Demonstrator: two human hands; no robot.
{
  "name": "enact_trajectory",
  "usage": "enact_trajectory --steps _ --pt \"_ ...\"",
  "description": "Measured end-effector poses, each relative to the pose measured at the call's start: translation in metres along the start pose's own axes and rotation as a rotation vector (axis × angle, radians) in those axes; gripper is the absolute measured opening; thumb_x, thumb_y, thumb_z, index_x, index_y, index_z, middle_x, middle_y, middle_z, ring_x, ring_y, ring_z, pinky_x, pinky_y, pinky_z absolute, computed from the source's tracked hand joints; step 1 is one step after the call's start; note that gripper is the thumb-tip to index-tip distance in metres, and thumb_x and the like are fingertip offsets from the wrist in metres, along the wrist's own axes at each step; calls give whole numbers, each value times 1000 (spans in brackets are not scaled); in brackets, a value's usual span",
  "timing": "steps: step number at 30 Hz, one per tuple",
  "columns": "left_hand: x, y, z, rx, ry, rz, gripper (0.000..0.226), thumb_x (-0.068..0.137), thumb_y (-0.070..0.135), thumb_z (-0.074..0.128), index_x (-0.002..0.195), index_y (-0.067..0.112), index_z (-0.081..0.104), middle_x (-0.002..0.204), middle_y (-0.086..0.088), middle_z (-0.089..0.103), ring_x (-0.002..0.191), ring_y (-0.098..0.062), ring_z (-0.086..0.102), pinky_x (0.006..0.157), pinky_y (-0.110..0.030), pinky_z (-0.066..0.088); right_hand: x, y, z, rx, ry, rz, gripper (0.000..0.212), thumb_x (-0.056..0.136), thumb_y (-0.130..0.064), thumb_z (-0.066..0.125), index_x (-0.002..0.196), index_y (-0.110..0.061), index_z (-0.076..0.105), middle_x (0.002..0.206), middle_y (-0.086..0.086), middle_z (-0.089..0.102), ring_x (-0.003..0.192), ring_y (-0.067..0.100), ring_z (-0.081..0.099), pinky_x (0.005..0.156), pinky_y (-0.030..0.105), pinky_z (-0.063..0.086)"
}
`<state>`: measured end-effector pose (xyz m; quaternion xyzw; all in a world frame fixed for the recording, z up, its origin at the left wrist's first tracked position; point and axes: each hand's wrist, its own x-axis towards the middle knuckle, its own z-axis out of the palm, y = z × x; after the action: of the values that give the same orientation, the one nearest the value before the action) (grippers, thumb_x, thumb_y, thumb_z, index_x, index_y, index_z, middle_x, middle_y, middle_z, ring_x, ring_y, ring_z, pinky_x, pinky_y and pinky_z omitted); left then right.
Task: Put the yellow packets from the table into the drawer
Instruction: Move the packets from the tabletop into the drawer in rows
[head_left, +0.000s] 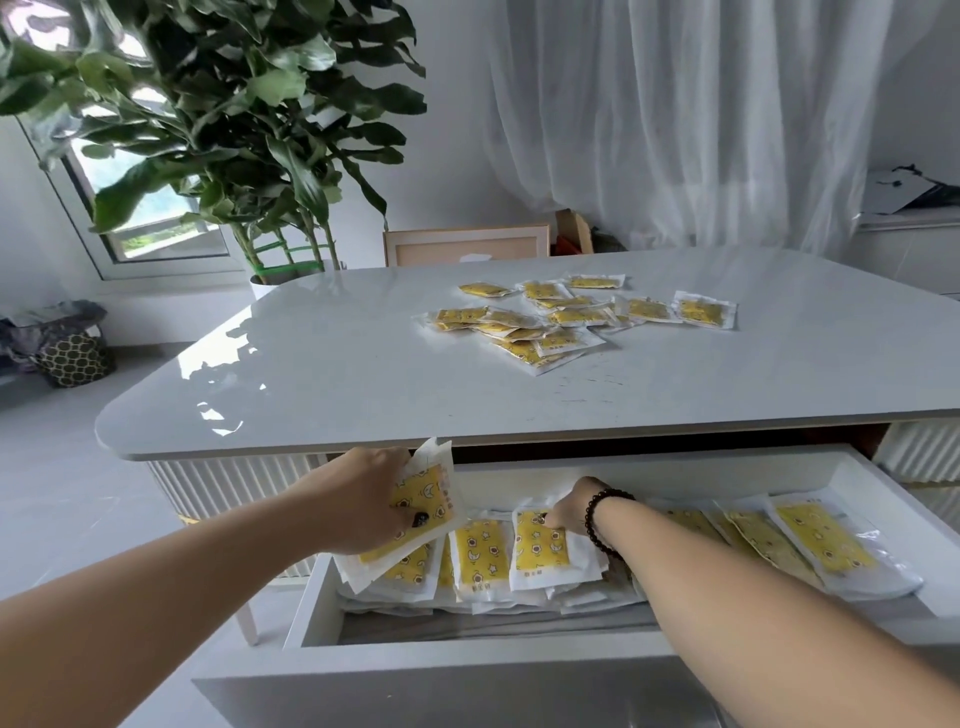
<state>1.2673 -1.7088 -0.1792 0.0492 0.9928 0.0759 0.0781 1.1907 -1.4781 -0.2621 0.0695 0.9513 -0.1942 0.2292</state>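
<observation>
Both bare forearms reach forward over the open drawer (519, 654). The left hand (363, 501) hangs above its left end, fingers curled round a packet (423, 506). The right hand (574, 506), a bead bracelet (602, 514) on its wrist, reaches down inside the drawer, fingers bent onto another packet (537, 551).

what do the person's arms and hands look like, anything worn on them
Both arms are bare to the frame edge, with no sleeves in view. The right hand has a bracelet of dark round beads around the wrist. The left hand shows dark polish on the thumbnail. No rings, watch or gloves are visible on either hand.
</observation>
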Motion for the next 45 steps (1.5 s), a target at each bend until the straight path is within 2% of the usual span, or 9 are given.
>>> enact_trajectory --steps 2,7,12,16,23,28,33,42,45 --pt "1 2 0 -16 5 2 25 85 35 61 107 26 53 94 7 61 80 -13 62 71 -34 59 1 1 2 18 74 11 25 89 -34 59 92 -10 52 74 -1 51 74 15 55 54 19 42" --pt "3 5 2 -60 28 -4 31 84 34 61 111 25 50 97 6 61 83 -15 63 73 -36 59 -3 -2 12 -49 212 6 31 85 -29 57 110 -11 62 114 8 61 102 24 62 82 27 52" --pt "3 13 1 -151 -3 2 35 86 34 64 116 25 49 103 6 61 87 -13 64 73 -27 58 -16 -1 5 -196 259 -23 34 86 -21 56 118 -9 58 120 10 55 106 25 58 81 29 50" --pt "2 23 1 -194 -103 70 36 82 35 71 111 24 52 105 5 63 91 -15 64 79 -30 57 -44 -6 -23 -253 361 -282 20 88 -15 52 106 -13 61 111 5 60 98 22 59 75 30 51" --pt "-2 53 1 -249 -154 255 39 79 34 76 111 30 53 97 13 62 82 -4 60 66 -16 52 -98 11 -53 501 -18 -553 33 82 -7 66 113 -18 60 96 -7 64 89 9 61 73 19 51" --pt "-1 74 2 -258 -122 305 38 74 40 79 103 26 59 93 10 64 77 -7 60 65 -20 52 -100 27 -54 549 -40 -561 17 82 -13 73 95 -18 64 82 -5 64 72 7 63 71 28 59" --pt "5 88 5 -271 -96 328 44 68 41 83 101 23 62 94 4 68 85 -18 64 73 -34 56 -101 38 -57 494 -88 -601 21 86 -14 69 107 -18 67 88 -5 64 71 7 64 56 22 55" --pt "22 92 13 -566 -155 169 47 66 33 86 106 26 62 85 5 71 72 -9 65 68 -20 54 -78 64 -69 566 -35 -453 19 82 -18 73 100 -15 68 96 9 72 85 20 68 81 39 57" --pt "27 84 18 -816 -233 69 41 71 11 82 107 10 64 82 -4 76 79 -21 73 77 -35 59 -70 77 -65 687 -134 -294 25 84 -10 71 105 -2 62 97 15 69 84 23 65 82 41 56"
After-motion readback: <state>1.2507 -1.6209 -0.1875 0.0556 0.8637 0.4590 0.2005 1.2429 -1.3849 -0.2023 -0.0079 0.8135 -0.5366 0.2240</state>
